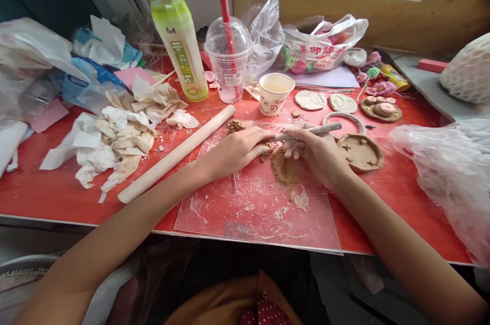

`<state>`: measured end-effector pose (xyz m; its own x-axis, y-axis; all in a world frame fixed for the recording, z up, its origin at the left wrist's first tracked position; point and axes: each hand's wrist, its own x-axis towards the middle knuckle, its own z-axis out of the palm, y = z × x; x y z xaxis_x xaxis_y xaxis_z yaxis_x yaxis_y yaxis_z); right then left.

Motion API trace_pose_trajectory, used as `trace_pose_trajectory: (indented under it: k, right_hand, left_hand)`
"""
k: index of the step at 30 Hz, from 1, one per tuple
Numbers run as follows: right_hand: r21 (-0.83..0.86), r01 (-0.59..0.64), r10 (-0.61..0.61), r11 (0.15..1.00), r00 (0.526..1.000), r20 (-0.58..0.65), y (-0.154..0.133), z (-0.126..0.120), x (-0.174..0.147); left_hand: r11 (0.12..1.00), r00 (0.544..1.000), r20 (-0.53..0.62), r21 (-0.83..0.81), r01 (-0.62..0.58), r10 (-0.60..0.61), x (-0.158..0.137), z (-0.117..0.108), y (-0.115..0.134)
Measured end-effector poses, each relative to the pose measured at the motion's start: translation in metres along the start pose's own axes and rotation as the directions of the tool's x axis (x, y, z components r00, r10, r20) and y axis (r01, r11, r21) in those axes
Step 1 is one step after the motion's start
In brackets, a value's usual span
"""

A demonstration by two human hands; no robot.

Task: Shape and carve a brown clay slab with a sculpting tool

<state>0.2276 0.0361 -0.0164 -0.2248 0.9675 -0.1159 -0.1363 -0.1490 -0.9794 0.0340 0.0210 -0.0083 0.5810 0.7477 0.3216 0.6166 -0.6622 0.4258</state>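
Observation:
My right hand (312, 146) is closed around a thin grey stick-like tool (325, 129), which points left and lies almost level. At the other end of this tool, the curled fingers of my left hand (243, 149) close on its tip; the exact grip is partly hidden. Just below my hands, a flat brown clay piece (286, 171) with a rough rim lies on a clear plastic sheet (252, 218). Crumbly clay lumps (236, 126) sit behind my left hand. Right of my right hand is a round clay dish (362, 152), beside a pale ring (344, 122).
A wooden rolling pin (178, 154) lies left of the sheet, beside crumpled tissues (118, 136). Behind stand a drink bottle (184, 49), a plastic cup with red straw (228, 59) and a paper cup (275, 93). Flat clay discs (310, 100) and plastic bags (451, 172) are at right.

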Motion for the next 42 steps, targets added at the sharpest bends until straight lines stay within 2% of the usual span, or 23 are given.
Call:
trace_pose_trajectory:
  k: [2,5,7,9,13,15,17,20,23,28,34,39,42]
  right_hand:
    - [0.025,-0.005,0.003,1.000,0.999,0.048,0.000,0.000,0.000]
    - [0.084,-0.037,0.030,0.996,0.996,0.085,-0.001,-0.001,0.000]
    - [0.141,-0.040,0.032,0.989,0.998,0.057,-0.001,-0.003,0.001]
    - [0.215,-0.012,0.013,0.976,1.000,-0.005,-0.002,-0.006,0.003]
    - [0.313,0.013,0.020,0.950,0.994,-0.104,-0.005,-0.011,0.006]
    - [0.321,-0.003,0.043,0.947,0.992,-0.117,-0.006,-0.012,0.007]
    - [0.312,-0.008,0.050,0.950,0.991,-0.126,-0.007,-0.013,0.007]
    - [0.282,-0.006,0.045,0.960,0.990,-0.134,-0.007,-0.014,0.008]
    - [0.255,-0.001,0.036,0.967,0.991,-0.133,-0.007,-0.014,0.008]
    - [0.216,0.025,0.003,0.976,0.992,-0.125,-0.005,-0.015,0.010]
    - [0.130,0.070,-0.055,0.989,0.992,-0.117,-0.003,-0.015,0.010]
    - [0.004,0.127,-0.126,0.992,0.984,-0.127,-0.002,-0.014,0.006]
    - [-0.070,0.111,-0.118,0.991,0.986,-0.115,-0.003,-0.014,0.006]
  left_hand:
    - [0.998,0.999,-0.028,0.065,-0.019,0.021,-0.001,0.000,0.000]
    - [0.963,0.995,-0.045,0.258,-0.079,0.094,-0.003,-0.003,-0.001]
    - [0.912,0.991,-0.037,0.396,-0.105,0.130,-0.003,-0.007,-0.003]
    - [0.894,0.986,-0.091,0.441,-0.084,0.137,-0.003,-0.014,-0.006]
    - [0.972,0.947,-0.318,0.231,0.038,0.038,0.000,-0.032,-0.017]
    - [0.987,0.964,-0.266,0.152,0.054,-0.012,0.001,-0.039,-0.024]
    - [0.989,0.992,-0.120,0.135,0.052,-0.036,-0.001,-0.043,-0.032]
    - [0.984,0.996,0.057,0.168,0.061,-0.071,-0.003,-0.044,-0.040]
    - [0.980,0.992,0.113,0.199,0.028,-0.051,-0.004,-0.040,-0.041]
    - [0.970,0.997,0.079,0.241,-0.022,0.003,-0.006,-0.032,-0.039]
    - [0.965,0.997,0.077,0.261,0.007,-0.028,-0.007,-0.034,-0.040]
    - [0.988,0.994,-0.091,0.147,-0.052,0.066,-0.005,-0.036,-0.023]
    - [0.993,0.991,-0.076,0.054,-0.103,0.107,-0.004,-0.031,-0.008]
